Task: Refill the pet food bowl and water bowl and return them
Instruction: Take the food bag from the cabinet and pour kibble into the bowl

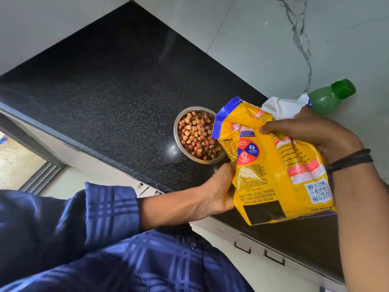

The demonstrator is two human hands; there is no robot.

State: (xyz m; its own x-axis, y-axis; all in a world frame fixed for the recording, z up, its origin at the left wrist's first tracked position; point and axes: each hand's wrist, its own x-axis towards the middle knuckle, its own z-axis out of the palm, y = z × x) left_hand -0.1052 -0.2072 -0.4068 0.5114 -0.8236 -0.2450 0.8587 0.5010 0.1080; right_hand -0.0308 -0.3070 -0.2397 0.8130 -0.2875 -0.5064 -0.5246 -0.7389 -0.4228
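Observation:
A steel food bowl (178,131) stands on the black counter, filled with brown kibble (196,134). Right beside it I hold a yellow pet food bag (273,165) with both hands, its torn blue top edge over the bowl's right rim. My left hand (219,189) grips the bag's lower left side. My right hand (315,131) clasps the bag's upper part from the right, thumb across the front. A green bottle (330,96) with a green cap shows behind the bag, its lower part hidden. No water bowl is in view.
The black speckled granite counter (105,91) runs into a corner with pale marble walls (294,39). White drawers with dark handles (273,258) sit below the counter's front edge. A window sill (31,169) lies at the lower left.

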